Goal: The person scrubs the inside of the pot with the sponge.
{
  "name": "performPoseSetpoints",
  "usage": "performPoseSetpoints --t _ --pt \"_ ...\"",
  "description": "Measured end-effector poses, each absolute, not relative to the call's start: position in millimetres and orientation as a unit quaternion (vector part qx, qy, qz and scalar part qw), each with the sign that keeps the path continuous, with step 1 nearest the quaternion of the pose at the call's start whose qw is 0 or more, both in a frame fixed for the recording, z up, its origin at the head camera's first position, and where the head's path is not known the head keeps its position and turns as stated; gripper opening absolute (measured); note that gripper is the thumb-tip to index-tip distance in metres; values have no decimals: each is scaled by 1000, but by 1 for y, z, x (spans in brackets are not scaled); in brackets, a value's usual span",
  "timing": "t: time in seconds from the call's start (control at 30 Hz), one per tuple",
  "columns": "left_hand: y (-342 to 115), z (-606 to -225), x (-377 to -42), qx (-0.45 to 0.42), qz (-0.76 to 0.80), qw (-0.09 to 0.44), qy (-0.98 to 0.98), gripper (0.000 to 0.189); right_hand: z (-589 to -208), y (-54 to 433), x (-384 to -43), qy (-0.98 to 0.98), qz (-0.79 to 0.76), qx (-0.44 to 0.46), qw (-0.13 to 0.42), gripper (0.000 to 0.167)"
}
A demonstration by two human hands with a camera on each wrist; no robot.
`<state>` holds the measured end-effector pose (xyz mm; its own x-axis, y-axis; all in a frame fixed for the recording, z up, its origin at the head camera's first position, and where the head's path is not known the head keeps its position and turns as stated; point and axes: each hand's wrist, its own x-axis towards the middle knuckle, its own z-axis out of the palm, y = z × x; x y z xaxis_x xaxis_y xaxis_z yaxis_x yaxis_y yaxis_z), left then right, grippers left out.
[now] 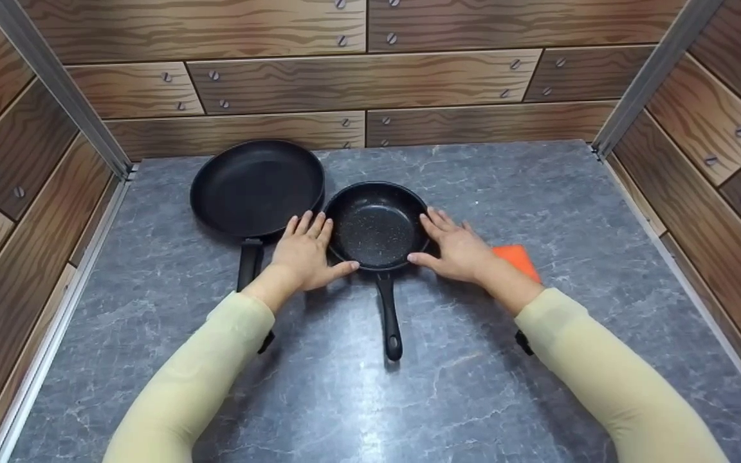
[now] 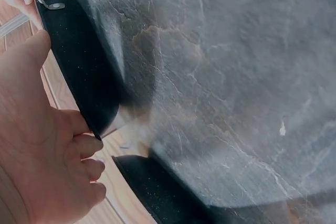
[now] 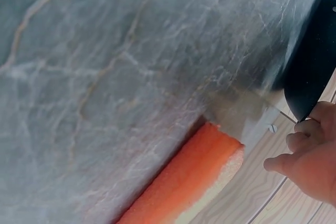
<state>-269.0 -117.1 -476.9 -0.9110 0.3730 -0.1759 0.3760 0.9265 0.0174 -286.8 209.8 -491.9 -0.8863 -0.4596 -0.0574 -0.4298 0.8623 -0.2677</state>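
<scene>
The small pan [image 1: 377, 238] lies at the frame's centre; we see the left hand [image 1: 305, 257] and right hand [image 1: 462, 252] flanking it, fingers spread, touching its sides.

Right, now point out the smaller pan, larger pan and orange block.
Smaller pan [image 1: 377, 235]: head view, on its speckled inner base.
Larger pan [image 1: 258, 189]: head view, on its dark inner base.
Orange block [image 3: 181, 174]: right wrist view, on its orange side.

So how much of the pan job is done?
The large, round black frying pan sits unheld, perhaps done. In hand: left fingers and right fingers touch opposite sides of the small, speckled black frying pan. Possibly remaining: the orange, block-shaped sponge, lying untouched.
</scene>
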Motion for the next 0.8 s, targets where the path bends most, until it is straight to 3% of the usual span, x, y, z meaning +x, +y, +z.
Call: performPoseSetpoints --t 0.8 --pt "-133 -481 -235 196 -9 62 979 116 -495 194 -257 963 -115 -241 36 100"
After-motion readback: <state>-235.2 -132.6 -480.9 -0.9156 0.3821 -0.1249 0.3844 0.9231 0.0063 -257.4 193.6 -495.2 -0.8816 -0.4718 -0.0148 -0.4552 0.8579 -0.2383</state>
